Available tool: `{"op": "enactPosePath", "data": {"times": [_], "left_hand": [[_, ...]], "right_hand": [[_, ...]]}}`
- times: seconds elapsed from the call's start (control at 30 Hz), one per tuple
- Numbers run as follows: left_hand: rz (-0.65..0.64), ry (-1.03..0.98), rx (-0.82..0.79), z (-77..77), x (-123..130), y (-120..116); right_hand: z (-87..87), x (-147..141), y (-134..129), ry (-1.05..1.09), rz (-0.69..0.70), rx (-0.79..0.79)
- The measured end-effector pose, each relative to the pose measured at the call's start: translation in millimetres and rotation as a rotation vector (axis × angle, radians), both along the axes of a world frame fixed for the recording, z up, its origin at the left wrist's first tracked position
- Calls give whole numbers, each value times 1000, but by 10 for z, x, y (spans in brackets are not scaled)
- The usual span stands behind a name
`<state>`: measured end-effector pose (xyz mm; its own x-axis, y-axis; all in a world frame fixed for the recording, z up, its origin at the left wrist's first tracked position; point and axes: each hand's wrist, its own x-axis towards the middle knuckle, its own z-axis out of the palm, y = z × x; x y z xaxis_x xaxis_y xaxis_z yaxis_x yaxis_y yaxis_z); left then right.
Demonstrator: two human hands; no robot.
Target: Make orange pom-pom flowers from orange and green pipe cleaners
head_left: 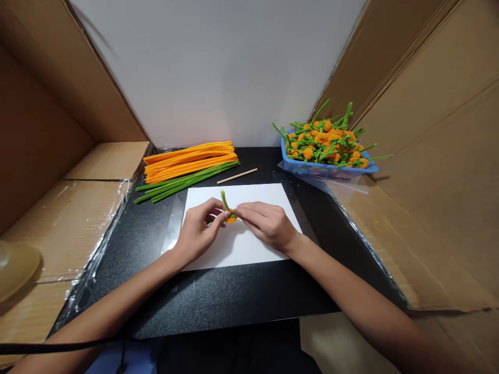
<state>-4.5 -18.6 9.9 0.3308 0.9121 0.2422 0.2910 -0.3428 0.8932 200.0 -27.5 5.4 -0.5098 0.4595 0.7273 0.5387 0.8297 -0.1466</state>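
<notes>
Fuzzy flower (pixel 231 219) over paper (pixel 265 194), pinched at left side by fingers of left hand (pixel 199 226), right edge by right hand's (pixel 270 224).

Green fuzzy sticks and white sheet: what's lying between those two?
A thin pale rod lies between the right end of the green sticks and the white sheet, in the head view.

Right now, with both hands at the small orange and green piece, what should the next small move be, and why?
Perhaps pinch the green stem near its base with the right hand while the left hand steadies the orange and green piece. Both hands' fingertips are at this piece, but the stem's upper end stands free and could wobble.
</notes>
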Motion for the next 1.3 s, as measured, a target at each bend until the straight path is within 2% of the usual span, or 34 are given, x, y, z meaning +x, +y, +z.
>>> {"op": "enactPosePath", "data": {"times": [0.17, 0.37, 0.47, 0.57, 0.63, 0.7, 0.83, 0.93, 1.0, 1.07, 1.23, 1.3], "left_hand": [[-18, 10, -53, 7, 1, -16], [-127, -124, -122, 13, 2, 23], [-105, -125, -58, -32, 13, 28], [-24, -81, 81, -79, 47, -16], [22, -44, 198, -96, 68, -61], [50, 10, 370, -105, 75, -99], [88, 135, 765, -150, 38, -105], [67, 213, 953, -209, 4, -74], [49, 237, 1011, -226, 2, -63], [63, 218, 969, -208, 21, -68], [175, -3, 516, -95, 92, -108], [174, -69, 438, -74, 104, -121]], "right_hand": [[43, -5, -7, -17, -23, 27], [114, 11, -5, -158, -55, 96], [101, 3, -11, -239, -68, 67], [80, -49, -34, -152, -57, -52], [89, -108, -59, 21, -60, -214], [121, -175, -85, 245, -84, -455], [205, -251, -101, 672, -33, -1116], [233, -236, -75, 868, 52, -1557], [237, -212, -53, 932, 82, -1732], [239, -193, -41, 936, 103, -1747], [236, -186, -44, 800, -18, -1324], [231, -186, -43, 763, -34, -1267]]}}
